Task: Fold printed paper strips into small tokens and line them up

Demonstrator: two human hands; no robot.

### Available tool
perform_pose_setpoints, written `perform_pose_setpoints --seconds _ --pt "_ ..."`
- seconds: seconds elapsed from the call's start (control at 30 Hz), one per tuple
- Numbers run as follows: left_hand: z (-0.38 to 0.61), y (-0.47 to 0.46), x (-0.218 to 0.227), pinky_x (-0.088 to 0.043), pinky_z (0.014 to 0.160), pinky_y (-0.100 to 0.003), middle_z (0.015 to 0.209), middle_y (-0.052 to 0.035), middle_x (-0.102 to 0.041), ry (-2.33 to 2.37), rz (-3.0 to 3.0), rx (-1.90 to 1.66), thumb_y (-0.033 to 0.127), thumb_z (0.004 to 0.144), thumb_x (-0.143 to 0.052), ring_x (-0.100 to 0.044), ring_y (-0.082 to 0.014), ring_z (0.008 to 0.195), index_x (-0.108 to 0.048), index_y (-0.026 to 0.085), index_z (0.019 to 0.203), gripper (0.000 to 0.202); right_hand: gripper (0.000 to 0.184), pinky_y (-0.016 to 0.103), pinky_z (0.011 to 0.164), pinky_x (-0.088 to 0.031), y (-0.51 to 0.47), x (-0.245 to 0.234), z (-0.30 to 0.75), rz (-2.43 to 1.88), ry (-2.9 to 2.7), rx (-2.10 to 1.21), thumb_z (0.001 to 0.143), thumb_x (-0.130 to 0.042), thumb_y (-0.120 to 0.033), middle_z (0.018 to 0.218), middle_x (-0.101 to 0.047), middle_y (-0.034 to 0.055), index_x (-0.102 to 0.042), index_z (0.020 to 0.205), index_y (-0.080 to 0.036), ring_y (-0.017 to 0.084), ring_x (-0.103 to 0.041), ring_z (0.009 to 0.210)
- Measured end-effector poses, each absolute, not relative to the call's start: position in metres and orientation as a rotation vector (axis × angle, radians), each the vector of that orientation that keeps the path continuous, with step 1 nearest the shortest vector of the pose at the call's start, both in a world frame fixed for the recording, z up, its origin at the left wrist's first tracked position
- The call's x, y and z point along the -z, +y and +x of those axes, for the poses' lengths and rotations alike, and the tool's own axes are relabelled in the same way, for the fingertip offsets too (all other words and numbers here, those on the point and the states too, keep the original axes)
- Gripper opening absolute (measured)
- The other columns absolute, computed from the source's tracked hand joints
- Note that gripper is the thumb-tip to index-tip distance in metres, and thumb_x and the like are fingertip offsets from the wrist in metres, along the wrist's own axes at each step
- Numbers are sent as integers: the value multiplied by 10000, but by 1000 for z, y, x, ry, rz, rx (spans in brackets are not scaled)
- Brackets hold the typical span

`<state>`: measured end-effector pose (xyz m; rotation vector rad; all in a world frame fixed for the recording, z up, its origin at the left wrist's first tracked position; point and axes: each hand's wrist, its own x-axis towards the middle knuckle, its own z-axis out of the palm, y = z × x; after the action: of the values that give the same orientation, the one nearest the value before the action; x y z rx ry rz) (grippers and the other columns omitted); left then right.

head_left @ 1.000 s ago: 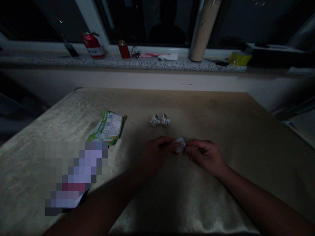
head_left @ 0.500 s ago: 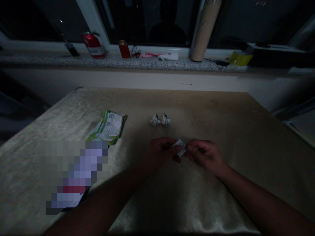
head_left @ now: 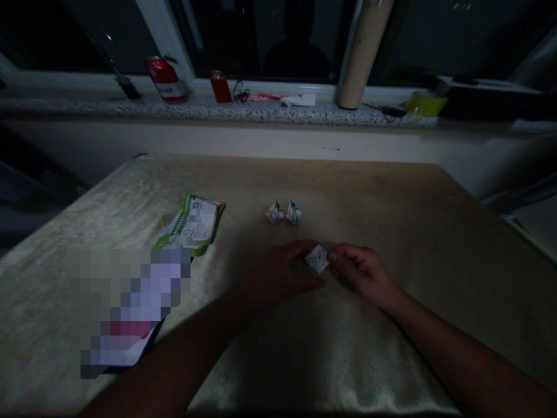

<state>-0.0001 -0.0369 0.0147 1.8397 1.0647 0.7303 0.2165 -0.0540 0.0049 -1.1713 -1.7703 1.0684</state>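
Your right hand [head_left: 368, 273] pinches the right corner of a small white printed piece [head_left: 317, 259] between thumb and forefinger, with the other fingers curled in. Your left hand [head_left: 282, 270] is spread around the piece's left side, thumb on the side toward you and forefinger on the far side, the two well parted; it is too dark to tell whether that forefinger touches the piece. The piece shows as a diamond between your hands, one corner pointing toward the far edge of the table [head_left: 369, 197], and you cannot tell from here whether it rests on the surface. Beyond it, nearer the middle of that far edge, two small folded pieces, a left one [head_left: 274, 213] and a right one [head_left: 293, 214], stand just beside each other, each with a peak and printed patterning. Toward the table's left edge, a green and white pouch [head_left: 191, 223] lies flat with its print facing up, and next to it, closer to you, is a pixelated thing [head_left: 148, 307] whose nature you cannot make out. Past the far edge, a speckled windowsill [head_left: 261, 116] carries a red can [head_left: 165, 80] and a small red container [head_left: 220, 88] toward the far left corner's side, and a tall cardboard tube [head_left: 364, 55] toward the far right corner.
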Motion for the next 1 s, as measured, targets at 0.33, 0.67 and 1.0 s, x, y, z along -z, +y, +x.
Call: perform_pose_setpoints --seconds 0.33,0.67,1.0 --pt "-4 -24 3 -418 1051 -409 1244 -92 -635 1099 2481 -535 384 835 -732 -555 -257 1185 -594 194 1276 499 189 343 794 -416 -40 7 222 -1188 -2155 -608 948 -593 -252 764 -665 24 -714 808 -217 185 -606 790" --pt "4 -21 3 -413 1025 -423 1170 -92 -618 1032 2615 -440 428 895 -662 -532 -262 1143 -631 174 1240 429 132 363 818 -425 -38 14 225 -1315 -2134 -533 882 -691 -272 806 -702 26 -742 765 -238 186 -623 799" --pt "3 -20 0 -395 1029 -439 1191 -88 -600 1032 2642 -396 443 916 -627 -510 -269 1166 -648 201 1205 378 82 392 848 -427 -38 12 228 -1246 -2244 -464 889 -682 -261 874 -723 38 -756 926 -269 214 -632 865"
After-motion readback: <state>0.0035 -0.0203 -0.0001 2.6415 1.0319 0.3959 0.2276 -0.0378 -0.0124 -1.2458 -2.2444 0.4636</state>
